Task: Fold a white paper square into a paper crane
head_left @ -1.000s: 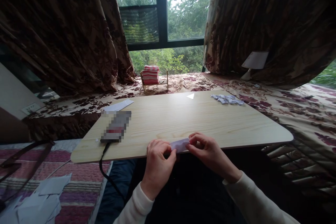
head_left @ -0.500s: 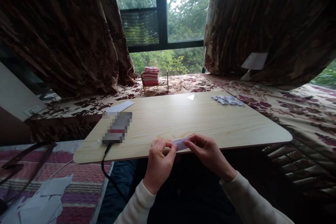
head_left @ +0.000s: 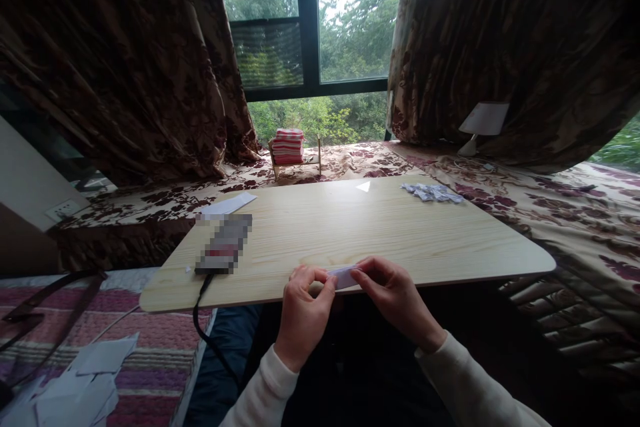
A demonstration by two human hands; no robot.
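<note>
A small strip of pale paper (head_left: 345,277) is stretched between my two hands at the table's near edge. My left hand (head_left: 306,310) pinches its left end between thumb and forefinger. At the other end, the thumb and fingers of my right hand (head_left: 395,297) are closed on the paper. Both hands hold it just over the edge of the light wooden table (head_left: 300,233). At the far right of the tabletop lies a heap of small folded paper pieces (head_left: 433,193).
A blurred-out device (head_left: 225,245) with a black cable (head_left: 197,320) lies on the table's left, near a white paper sheet (head_left: 230,203). Loose paper sheets (head_left: 83,380) lie on the striped bedspread. Behind stand a rack of folded striped cloths (head_left: 288,145) and a lamp (head_left: 485,119).
My right hand and forearm have shifted very slightly left and down. Both hands keep their hold on the strip of paper.
</note>
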